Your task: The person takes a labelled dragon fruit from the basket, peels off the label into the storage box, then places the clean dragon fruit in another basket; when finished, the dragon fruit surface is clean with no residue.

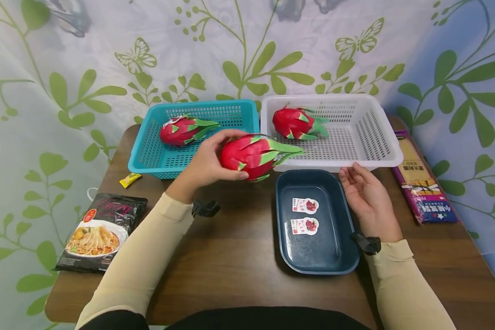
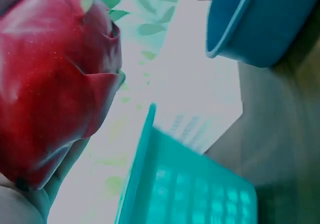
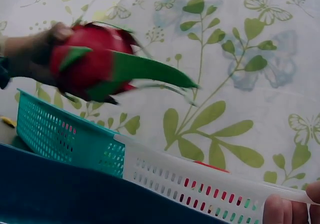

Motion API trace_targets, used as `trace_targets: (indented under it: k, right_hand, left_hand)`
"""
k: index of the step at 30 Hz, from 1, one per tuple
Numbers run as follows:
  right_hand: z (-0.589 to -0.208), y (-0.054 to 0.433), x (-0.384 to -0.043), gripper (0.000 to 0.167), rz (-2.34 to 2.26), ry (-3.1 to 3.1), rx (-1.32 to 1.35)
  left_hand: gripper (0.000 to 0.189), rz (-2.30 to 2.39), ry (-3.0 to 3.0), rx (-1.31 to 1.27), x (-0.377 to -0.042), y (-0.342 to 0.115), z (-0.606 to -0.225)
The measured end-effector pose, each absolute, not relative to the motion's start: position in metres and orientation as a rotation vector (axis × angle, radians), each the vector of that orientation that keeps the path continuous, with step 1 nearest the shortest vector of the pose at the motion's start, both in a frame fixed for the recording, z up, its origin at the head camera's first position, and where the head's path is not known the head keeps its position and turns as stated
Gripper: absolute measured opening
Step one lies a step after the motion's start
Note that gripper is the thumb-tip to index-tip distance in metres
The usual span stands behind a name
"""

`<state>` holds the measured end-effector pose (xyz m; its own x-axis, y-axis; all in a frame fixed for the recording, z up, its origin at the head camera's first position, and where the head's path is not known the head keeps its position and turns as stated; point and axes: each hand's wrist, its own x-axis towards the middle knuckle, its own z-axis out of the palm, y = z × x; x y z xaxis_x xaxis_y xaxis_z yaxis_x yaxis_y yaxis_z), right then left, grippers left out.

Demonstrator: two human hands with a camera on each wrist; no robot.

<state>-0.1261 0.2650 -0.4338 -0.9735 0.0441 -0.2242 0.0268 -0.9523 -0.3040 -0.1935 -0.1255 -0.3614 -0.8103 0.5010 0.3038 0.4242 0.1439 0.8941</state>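
My left hand (image 1: 216, 160) grips a red dragon fruit (image 1: 249, 158) with green leaf tips, held in the air in front of where the two baskets meet. In the left wrist view that dragon fruit (image 2: 55, 84) fills the upper left. My right hand (image 1: 369, 197) holds the front rim of the white basket (image 1: 334, 163), its fingers (image 3: 280, 211) at the rim in the right wrist view. Inside the white basket lies a second dragon fruit (image 1: 294, 123). Another dragon fruit (image 1: 183, 130) lies in the teal basket (image 1: 156, 169).
A dark blue tray (image 1: 318, 252) with two dragon-fruit labels (image 1: 304, 226) inside stands before the white basket. A black noodle packet (image 1: 103, 233) and a small yellow packet (image 1: 129, 179) lie left. A pasta packet (image 1: 426, 183) lies right. A patterned cloth (image 1: 214, 55) hangs behind the table.
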Motion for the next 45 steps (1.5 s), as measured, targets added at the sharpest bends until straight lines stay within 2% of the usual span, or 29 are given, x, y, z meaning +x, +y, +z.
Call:
trace_targets:
  k: [8,13,18,31,40,45]
  right_hand:
    - [-0.435,0.267,-0.128,0.034,3.071,-0.481,-0.343]
    - [-0.437,0.267,-0.126,0.037,3.064,-0.511,-0.356]
    - [-0.436,0.267,-0.126,0.03,3.07,-0.516,-0.337]
    - [-0.438,0.266,-0.125,0.028,3.077,-0.525,-0.339]
    - [-0.442,0.266,-0.124,0.03,3.079,-0.532,-0.32]
    - [-0.441,0.265,-0.125,0.029,3.073,-0.542,-0.323]
  left_hand:
    - [0.086,1.521,2.404,0.891,-0.258,-0.033,-0.357]
    - [0.089,1.364,2.475,0.958,-0.277,0.004,-0.366]
    - [0.09,1.169,2.535,0.981,-0.284,0.024,-0.377]
    - [0.097,0.427,2.598,0.971,-0.283,0.035,-0.367]
    - [0.111,0.235,2.659,0.981,-0.273,0.019,-0.351]
    - [0.103,0.251,2.78,1.068,-0.256,-0.009,-0.343]
